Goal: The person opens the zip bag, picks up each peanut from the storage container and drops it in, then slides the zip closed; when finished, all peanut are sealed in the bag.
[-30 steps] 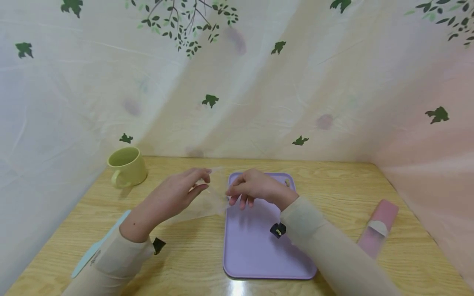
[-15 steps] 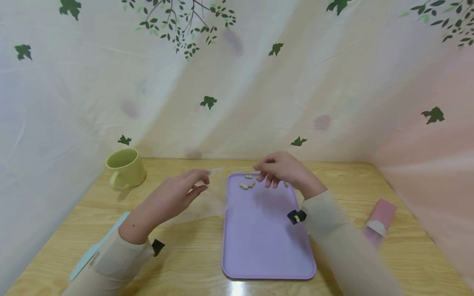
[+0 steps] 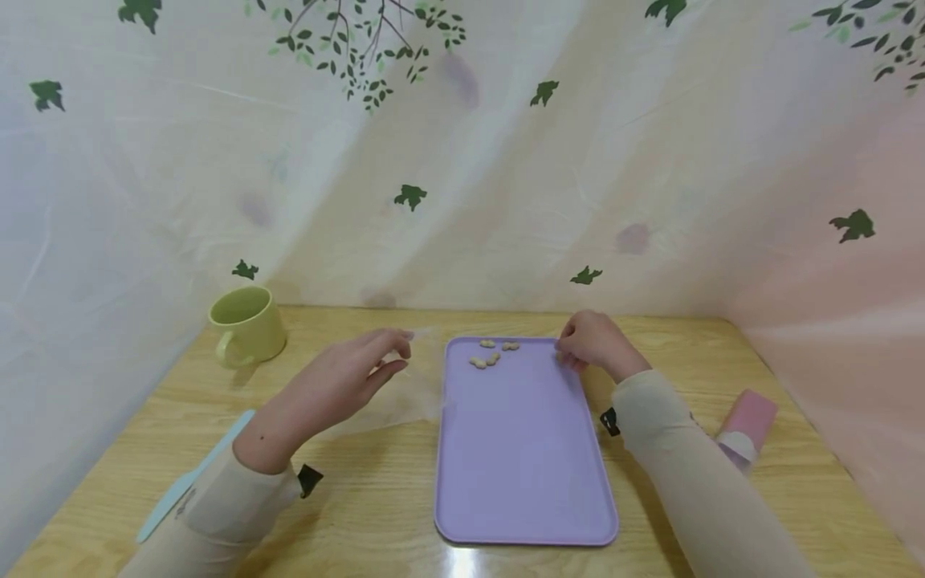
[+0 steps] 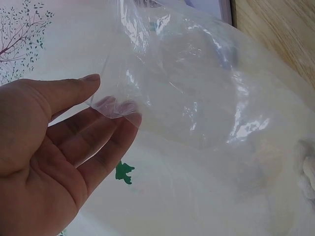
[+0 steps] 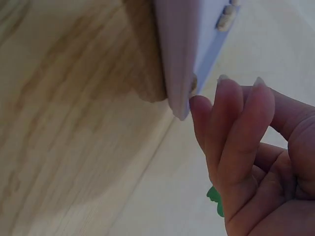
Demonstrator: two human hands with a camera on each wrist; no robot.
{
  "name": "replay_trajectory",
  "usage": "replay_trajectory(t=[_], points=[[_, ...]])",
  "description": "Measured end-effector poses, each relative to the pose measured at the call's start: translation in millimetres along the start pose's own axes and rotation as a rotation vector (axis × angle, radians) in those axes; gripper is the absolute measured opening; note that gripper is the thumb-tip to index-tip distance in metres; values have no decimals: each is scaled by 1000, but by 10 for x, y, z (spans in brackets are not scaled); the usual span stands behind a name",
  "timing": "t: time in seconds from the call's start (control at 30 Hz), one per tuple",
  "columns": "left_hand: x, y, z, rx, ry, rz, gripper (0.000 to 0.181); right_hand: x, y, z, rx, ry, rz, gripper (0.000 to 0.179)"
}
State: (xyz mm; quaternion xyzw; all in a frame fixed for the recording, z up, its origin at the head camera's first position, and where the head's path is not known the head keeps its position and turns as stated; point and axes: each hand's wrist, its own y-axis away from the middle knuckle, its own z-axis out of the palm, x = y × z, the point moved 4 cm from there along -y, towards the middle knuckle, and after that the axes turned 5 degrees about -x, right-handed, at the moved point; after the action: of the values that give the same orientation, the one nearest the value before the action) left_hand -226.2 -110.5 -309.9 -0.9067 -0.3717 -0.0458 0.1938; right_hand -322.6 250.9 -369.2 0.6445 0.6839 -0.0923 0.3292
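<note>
Four peanuts (image 3: 493,359) lie grouped at the far end of the purple tray (image 3: 527,482), just below and right of the center of the head frame; a fifth peanut (image 5: 193,84) sits at the tray's corner, near the center of the right wrist frame. Treat the work as under way and apparently unfinished: these five are on the tray, with both hands engaged. Pale lumps (image 4: 309,172) at the right edge of the left wrist frame may be further peanuts left to handle; they are too unclear to count. Relative to your grip, the fifth peanut is just beside the fingertips of your right hand (image 5: 251,147). The fingers are bent; whether they touch or pinch it cannot be told. The group of four lies to the left of that hand in the head frame, apart from both hands. Your left hand (image 4: 64,137), left of center in the head frame, holds the clear plastic bag (image 4: 197,88) by its edge, fingers bent at the film.
</note>
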Motion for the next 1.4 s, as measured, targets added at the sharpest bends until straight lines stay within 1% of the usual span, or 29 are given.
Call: replay_trajectory(t=[0.17,0.33,0.5,0.7,0.77,0.83,0.93,1.0,1.17,1.4], points=[[4,2,-3,13,-2,11,17,-15,-38,70,-2,112,-4,13],[15,1,-5,30,-3,25,17,-72,-48,102,-2,182,-17,9],[10,7,3,22,-2,17,16,-70,-65,118,-23,166,-18,11],[-1,19,16,21,-2,19,16,-33,-56,133,-52,130,-32,19],[-1,19,13,15,0,14,16,-42,-32,132,-62,85,-36,19],[-3,16,8,9,-1,5,15,-83,1,144,-86,13,-58,16],[0,9,-3,3,-3,-6,15,-198,57,199,-149,-128,-91,15],[3,5,-8,1,-6,-9,15,-304,98,257,-196,-196,-122,18],[12,1,-14,0,-3,-4,15,-621,239,385,-284,-273,-209,18],[20,-2,-18,0,-5,-3,15,-965,364,563,-349,-356,-280,19]])
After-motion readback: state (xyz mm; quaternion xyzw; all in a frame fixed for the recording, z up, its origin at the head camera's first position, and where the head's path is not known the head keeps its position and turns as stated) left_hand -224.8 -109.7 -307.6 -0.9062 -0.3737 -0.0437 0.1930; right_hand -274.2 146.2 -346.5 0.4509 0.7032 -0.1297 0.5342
